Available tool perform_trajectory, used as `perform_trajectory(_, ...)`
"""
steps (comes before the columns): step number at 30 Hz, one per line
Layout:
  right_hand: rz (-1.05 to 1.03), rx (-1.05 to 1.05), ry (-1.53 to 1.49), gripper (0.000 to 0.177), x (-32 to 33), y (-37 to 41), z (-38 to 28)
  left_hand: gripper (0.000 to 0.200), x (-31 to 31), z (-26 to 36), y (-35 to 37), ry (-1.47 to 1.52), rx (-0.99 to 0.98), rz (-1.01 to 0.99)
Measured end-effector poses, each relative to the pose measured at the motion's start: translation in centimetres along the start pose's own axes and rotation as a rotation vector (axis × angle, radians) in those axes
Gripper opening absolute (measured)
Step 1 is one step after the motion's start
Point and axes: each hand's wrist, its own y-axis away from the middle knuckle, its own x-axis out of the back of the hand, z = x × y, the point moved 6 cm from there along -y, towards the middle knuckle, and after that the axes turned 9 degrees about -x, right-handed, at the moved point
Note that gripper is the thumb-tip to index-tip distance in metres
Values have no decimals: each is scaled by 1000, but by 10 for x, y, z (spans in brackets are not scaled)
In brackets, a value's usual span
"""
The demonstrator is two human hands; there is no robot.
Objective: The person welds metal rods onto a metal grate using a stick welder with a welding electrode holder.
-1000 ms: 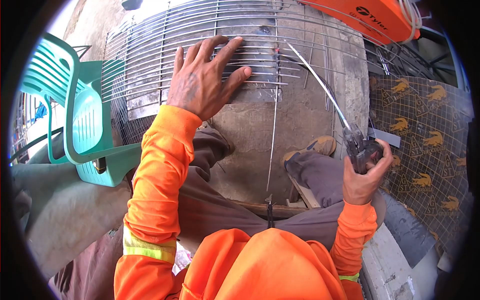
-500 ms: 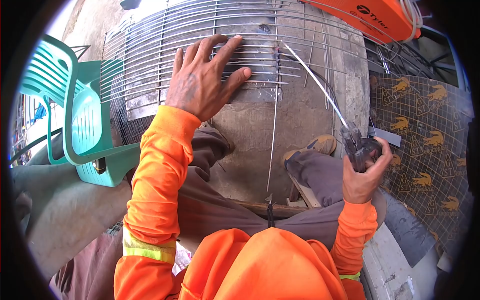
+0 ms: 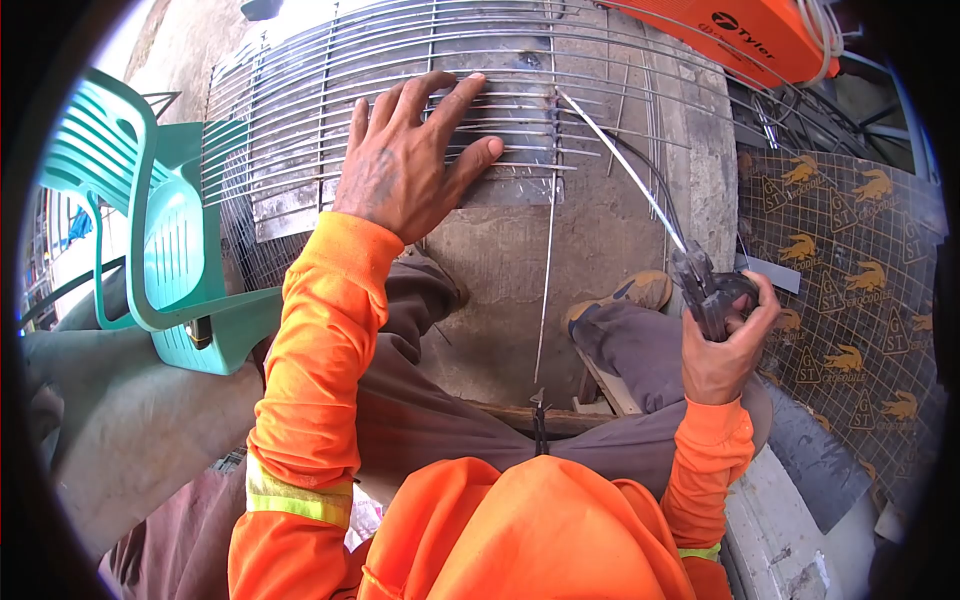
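My left hand (image 3: pixel 410 145) lies with its fingers spread on the metal grille (image 3: pixel 290 120), a row of long thin rods over darker cross rods. In my right hand (image 3: pixel 728 345) is a dark welding electrode holder (image 3: pixel 708 290), with my fingers wrapped around its handle. A long, pale welding rod (image 3: pixel 625 160) reaches from the holder up and left. Its tip is at the cross rod near the grille's right part; whether it touches cannot be made out. That cross rod (image 3: pixel 547 270) extends past the grille toward my lap.
A teal plastic chair (image 3: pixel 150 310) stands at the left. At the back right sits an orange Tyler machine (image 3: pixel 715 35) with a pale cable. A dark crocodile-print board (image 3: pixel 845 310) lies on the right. A metal plate (image 3: pixel 275 215) is under the grille.
My right hand and the electrode holder have shifted slightly left, and the rod's tip is a little lower and further left. My left hand stays in place on the grille.
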Motion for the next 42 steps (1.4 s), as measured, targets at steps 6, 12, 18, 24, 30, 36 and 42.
perform_trajectory(6, 1, 0, -4, 75, -1, 0, 2, 67, 1, 0, 0, 4, -5, 6)
perform_trajectory(12, 1, -8, -10, 75, -2, 0, 3, 67, 0, 0, 0, 4, -7, 8)
perform_trajectory(18, 55, 86, 114, 76, -2, 6, -3, 68, 0, -1, 0, 6, -9, 10)
perform_trajectory(24, 138, 301, 241, 77, -8, 18, -9, 68, 0, -1, 0, 9, -8, 7)
perform_trajectory(30, 94, 344, 221, 82, -10, 28, -16, 68, 1, -1, -1, 22, -1, 3)
perform_trajectory(36, -36, 337, 102, 88, -11, 30, -18, 67, 2, -2, -2, 41, 6, -8)
perform_trajectory(42, -84, 316, 71, 86, -9, 32, -15, 68, 1, -2, -2, 40, 11, -16)
